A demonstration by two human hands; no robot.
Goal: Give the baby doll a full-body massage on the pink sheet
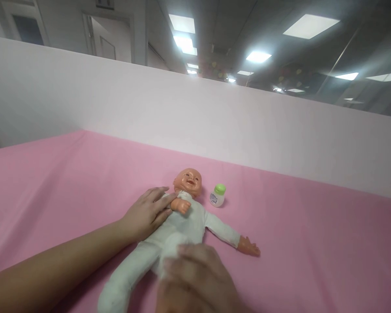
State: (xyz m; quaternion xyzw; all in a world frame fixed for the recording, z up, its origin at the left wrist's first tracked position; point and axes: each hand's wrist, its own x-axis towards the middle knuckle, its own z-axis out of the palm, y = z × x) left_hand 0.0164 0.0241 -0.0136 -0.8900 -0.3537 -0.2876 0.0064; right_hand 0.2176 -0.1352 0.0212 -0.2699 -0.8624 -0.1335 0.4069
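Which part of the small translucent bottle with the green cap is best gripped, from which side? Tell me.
Probably the rounded body below the green cap, from picture right: the small translucent bottle seems upright, and the plastic-headed white cloth doll lies to its left.

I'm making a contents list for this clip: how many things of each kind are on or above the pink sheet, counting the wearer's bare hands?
Tan-headed, white cloth-bodied doll: 1
Small translucent, green-capped bottle: 1
Bare hands (left hand, right hand): 2
Total: 4
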